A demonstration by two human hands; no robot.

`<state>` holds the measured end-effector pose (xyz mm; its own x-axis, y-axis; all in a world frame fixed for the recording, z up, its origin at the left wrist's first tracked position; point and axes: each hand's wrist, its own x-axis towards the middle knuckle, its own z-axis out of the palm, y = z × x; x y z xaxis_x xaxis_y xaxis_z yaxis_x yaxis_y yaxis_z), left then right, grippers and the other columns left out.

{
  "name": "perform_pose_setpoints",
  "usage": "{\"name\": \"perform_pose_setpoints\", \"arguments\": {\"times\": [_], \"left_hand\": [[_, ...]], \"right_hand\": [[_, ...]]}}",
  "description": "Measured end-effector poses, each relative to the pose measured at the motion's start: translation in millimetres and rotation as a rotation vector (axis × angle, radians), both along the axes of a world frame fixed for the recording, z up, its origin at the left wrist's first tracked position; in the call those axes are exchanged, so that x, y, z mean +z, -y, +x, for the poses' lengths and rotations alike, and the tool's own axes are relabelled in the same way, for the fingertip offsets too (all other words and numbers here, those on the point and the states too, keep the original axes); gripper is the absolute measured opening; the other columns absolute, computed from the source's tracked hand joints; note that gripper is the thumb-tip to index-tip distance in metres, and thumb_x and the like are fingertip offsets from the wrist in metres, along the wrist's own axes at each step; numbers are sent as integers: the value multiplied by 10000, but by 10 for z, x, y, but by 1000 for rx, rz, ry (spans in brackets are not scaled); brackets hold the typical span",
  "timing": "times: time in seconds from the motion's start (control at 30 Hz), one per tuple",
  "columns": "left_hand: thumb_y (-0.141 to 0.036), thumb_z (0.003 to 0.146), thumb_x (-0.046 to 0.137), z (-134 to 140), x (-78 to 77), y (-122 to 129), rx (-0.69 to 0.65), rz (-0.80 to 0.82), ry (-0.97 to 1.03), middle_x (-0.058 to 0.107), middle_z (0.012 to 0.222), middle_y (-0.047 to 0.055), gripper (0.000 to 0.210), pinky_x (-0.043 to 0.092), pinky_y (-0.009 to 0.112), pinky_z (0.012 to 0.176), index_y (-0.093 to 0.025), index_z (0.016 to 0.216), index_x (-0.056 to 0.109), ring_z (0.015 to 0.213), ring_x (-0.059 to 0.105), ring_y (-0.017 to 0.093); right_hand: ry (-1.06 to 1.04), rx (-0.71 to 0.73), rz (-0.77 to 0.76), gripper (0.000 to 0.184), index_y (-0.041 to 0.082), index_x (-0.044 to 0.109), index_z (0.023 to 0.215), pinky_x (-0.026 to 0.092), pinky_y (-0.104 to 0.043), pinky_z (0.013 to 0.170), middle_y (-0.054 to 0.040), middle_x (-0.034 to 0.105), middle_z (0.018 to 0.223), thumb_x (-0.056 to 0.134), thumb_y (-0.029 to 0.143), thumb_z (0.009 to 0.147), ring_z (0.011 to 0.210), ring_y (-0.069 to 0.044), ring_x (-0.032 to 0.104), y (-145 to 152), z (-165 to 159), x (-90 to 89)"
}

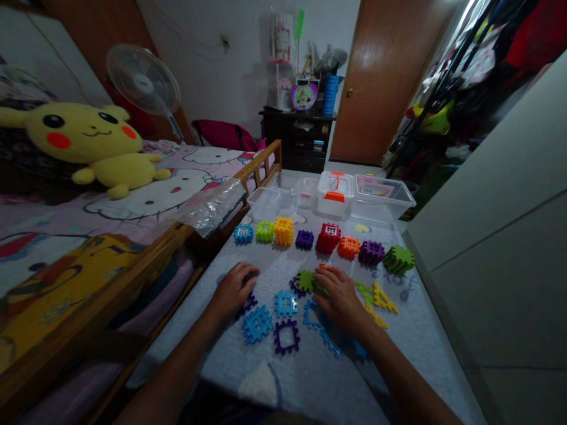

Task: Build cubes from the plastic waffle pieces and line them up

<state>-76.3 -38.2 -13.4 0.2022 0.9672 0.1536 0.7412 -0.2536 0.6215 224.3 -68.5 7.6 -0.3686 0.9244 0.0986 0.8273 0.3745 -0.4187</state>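
My left hand (234, 290) is low over the cloth on the left, fingers loosely curved and thumb apart, with nothing visible in it. A purple toothed building tile (248, 304) lies partly under its wrist side. My right hand (340, 295) has its fingers and thumb around a green building tile (321, 289), mostly covered by the hand. Touching its fingertips is another green tile (305, 281), lying over a purple one. Blue window tiles (286, 303) and a purple square frame (286, 337) lie between my forearms. Blue pieces (330, 341) are partly hidden by my right arm.
Sorted tile stacks line the table, including yellow (283, 231), red (328, 238) and green (399, 260). Clear plastic boxes (381, 198) stand behind them. Yellow pieces (383, 298) lie to the right. A wooden bed rail (177, 236) borders the left side.
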Motion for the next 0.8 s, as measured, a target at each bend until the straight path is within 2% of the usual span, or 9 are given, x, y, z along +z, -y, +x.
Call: {"name": "perform_pose_setpoints", "arguments": {"times": [0.13,0.3,0.4,0.5,0.67,0.8], "left_hand": [[-293,850,486,22,-42,-11,95,25,63,677,977,48,225,501,330,864,-199,927,675,945,641,211],[-295,843,492,33,-59,-9,82,56,26,676,922,37,213,507,316,816,-206,893,679,890,648,206],[-305,849,483,31,-73,-13,79,62,3,677,931,37,226,508,311,813,-209,902,679,891,650,205],[-335,856,476,23,-89,-21,78,61,-16,681,943,40,245,511,310,810,-209,909,680,893,653,208],[-382,856,473,17,-97,-30,76,57,-41,692,941,35,270,522,304,797,-221,904,685,875,664,209],[-391,846,486,19,-92,-40,76,58,-70,700,952,34,264,529,298,792,-230,903,687,876,671,212]], "right_hand": [[20,36,-47,546,169,538,1295,329,-501,1053,-125,574,1339,690,283,783,1258,-318,434,-159,-118,61],[29,24,-62,500,180,562,1252,360,-487,1017,-125,621,1246,675,216,766,1178,-303,495,-200,-192,42],[1,30,-19,533,167,532,1289,373,-465,1021,-132,608,1265,649,191,769,1180,-289,513,-151,-75,77],[-49,-14,47,517,167,524,1296,393,-451,1025,-136,592,1294,609,184,786,1197,-271,524,-125,267,174],[-69,-317,207,433,196,598,1198,438,-490,985,-138,623,1241,588,254,769,1156,-296,569,-215,1272,345],[-27,-442,177,430,186,622,1154,452,-483,969,-136,654,1183,610,284,736,1087,-297,610,-349,1924,389]]}}
